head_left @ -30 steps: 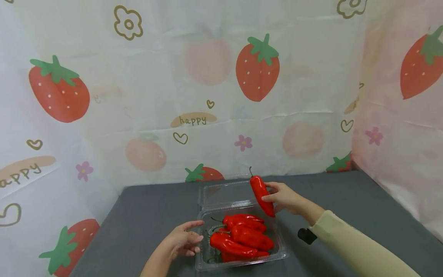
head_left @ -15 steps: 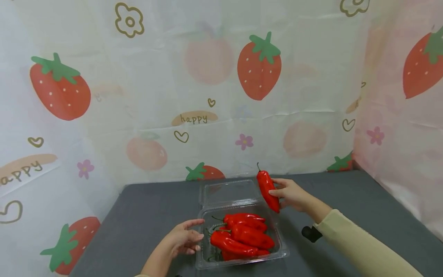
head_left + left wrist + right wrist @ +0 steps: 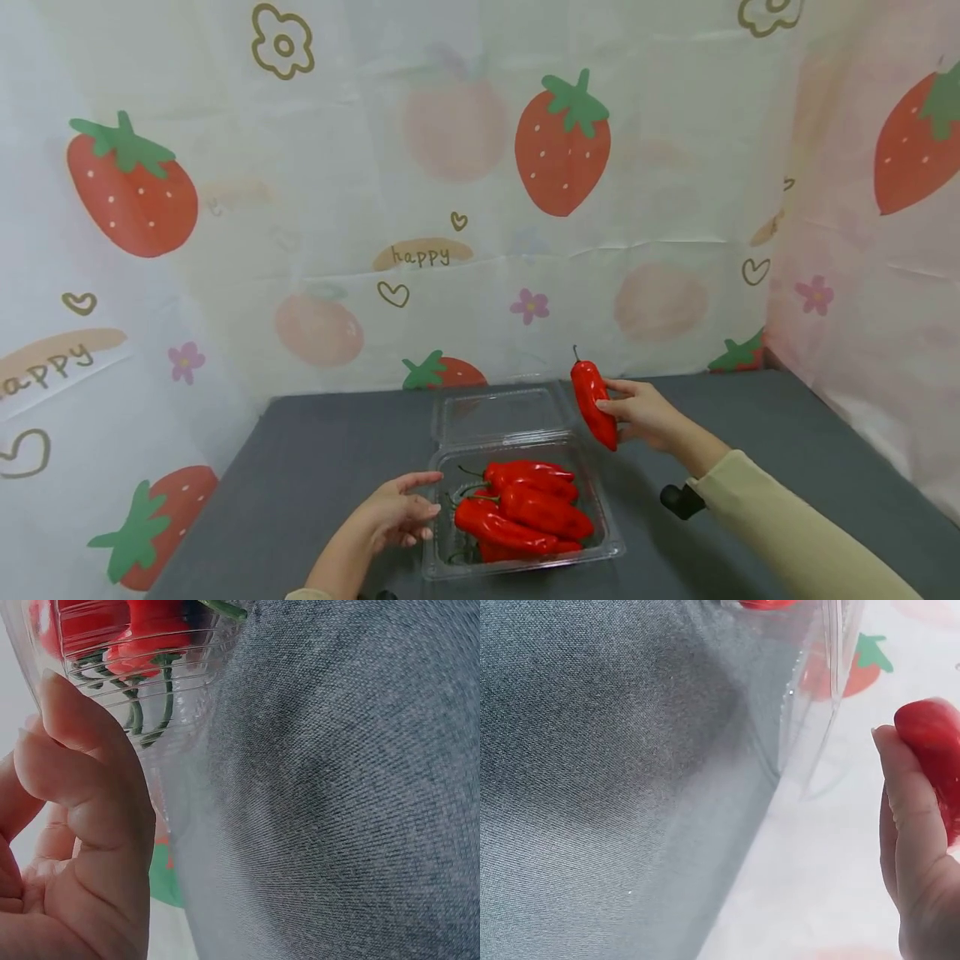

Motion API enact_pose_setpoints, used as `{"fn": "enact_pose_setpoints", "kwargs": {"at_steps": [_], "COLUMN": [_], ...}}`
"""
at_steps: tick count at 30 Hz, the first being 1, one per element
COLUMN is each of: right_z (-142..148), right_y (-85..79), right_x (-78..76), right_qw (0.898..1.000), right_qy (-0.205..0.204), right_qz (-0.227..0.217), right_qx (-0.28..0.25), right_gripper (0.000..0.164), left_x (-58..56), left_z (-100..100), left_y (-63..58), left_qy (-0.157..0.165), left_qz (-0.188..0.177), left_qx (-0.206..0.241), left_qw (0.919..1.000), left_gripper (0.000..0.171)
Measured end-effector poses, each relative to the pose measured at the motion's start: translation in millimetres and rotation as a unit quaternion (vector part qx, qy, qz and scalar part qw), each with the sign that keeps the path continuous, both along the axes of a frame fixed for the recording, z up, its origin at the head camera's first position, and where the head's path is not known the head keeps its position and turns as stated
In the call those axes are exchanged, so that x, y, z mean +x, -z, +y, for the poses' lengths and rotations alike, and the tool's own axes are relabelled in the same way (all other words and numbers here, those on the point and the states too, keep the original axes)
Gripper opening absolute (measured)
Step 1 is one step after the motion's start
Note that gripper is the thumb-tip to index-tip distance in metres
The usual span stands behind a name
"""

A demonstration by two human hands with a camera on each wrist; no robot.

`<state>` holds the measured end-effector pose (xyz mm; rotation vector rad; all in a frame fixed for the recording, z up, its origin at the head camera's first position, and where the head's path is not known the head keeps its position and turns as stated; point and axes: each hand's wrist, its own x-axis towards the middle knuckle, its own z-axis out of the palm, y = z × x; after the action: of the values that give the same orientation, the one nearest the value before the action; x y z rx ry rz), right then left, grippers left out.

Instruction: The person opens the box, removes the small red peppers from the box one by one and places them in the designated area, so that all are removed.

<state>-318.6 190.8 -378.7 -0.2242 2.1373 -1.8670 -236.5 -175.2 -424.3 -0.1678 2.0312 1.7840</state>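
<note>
My right hand (image 3: pixel 647 411) holds a long red pepper (image 3: pixel 594 406) by its side, raised above the grey table at the box's back right corner. The pepper stands tilted, its thin dark stem pointing up. In the right wrist view this pepper (image 3: pixel 934 746) shows between thumb and fingers. A clear plastic box (image 3: pixel 609 525) holds several glossy red peppers (image 3: pixel 546 512), their green stems mostly toward the left. Beside the box's left wall is my left hand (image 3: pixel 392 512), fingers loosely bent, fingertips right at the rim. The left wrist view shows its fingertips (image 3: pixel 67 712) overlapping the ribbed wall.
The box's clear lid (image 3: pixel 498 418) lies folded back behind it. A grey cloth (image 3: pixel 330 446) covers the table. A white curtain (image 3: pixel 337 167) printed with strawberries stands along the back and sides. A black wrist camera (image 3: pixel 682 502) hangs under the right sleeve.
My right hand has carried the pepper rightward and slightly up, away from over the box's back right corner. The left hand has stayed almost in place, and the peppers in the box have not moved.
</note>
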Motion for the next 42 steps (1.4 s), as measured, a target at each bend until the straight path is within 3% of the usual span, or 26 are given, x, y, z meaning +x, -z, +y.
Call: {"fn": "enact_pose_setpoints", "kwargs": {"at_steps": [9,20,42], "right_z": [4,14,16], "right_y": [1.8,4.4,23.8], "right_x": [-7.9,-6.5,-15.1], "right_qw": [0.999,0.997,0.994], "right_qy": [0.029,0.07,0.1], "right_qz": [-0.014,-0.015,-0.049], "right_qx": [-0.006,0.0,-0.011], "right_gripper": [0.065,0.064,0.063], "left_x": [0.8,-1.5,-1.6], "left_z": [-2,1,1], "left_y": [-0.2,-0.9,0.6], "left_qy": [-0.001,-0.005,-0.006], "left_qz": [0.003,0.001,-0.012], "left_qx": [0.007,-0.005,-0.015], "left_qw": [1.0,1.0,0.9998], "left_gripper": [0.057,0.055,0.057]}}
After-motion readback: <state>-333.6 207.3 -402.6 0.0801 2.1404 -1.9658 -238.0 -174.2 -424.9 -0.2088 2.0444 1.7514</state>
